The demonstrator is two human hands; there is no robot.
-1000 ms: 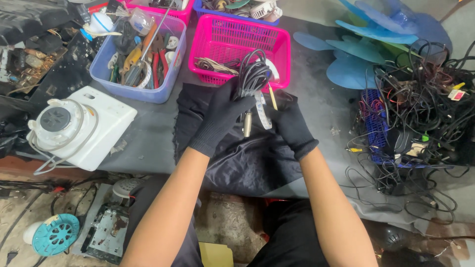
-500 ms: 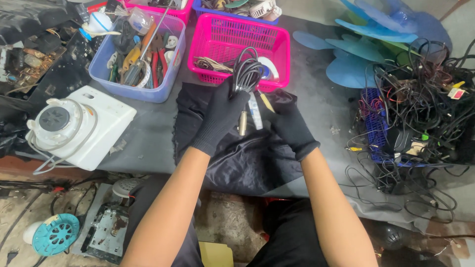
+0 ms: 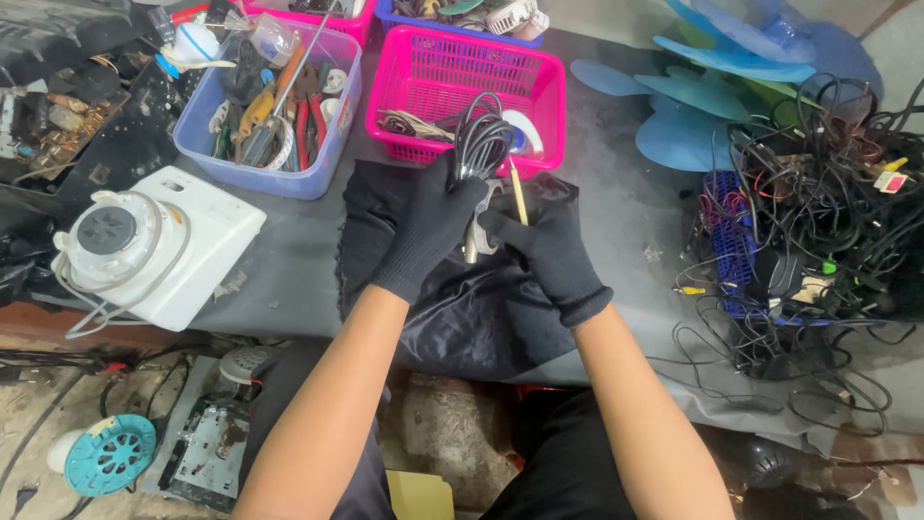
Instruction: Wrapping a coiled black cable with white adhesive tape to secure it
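Left hand [image 3: 428,226], black knit glove: clenched around coiled black cable bundle [image 3: 478,144]. Right hand [image 3: 549,252], gloved: pinching thin yellow-handled tool [image 3: 518,195]. Beneath: black cloth [image 3: 462,308]; behind: pink plastic basket [image 3: 462,77].

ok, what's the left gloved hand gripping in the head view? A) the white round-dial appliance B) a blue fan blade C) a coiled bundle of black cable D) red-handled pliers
C: the black-gloved left hand is closed around a coiled bundle of black cable, held up in front of the pink plastic basket.
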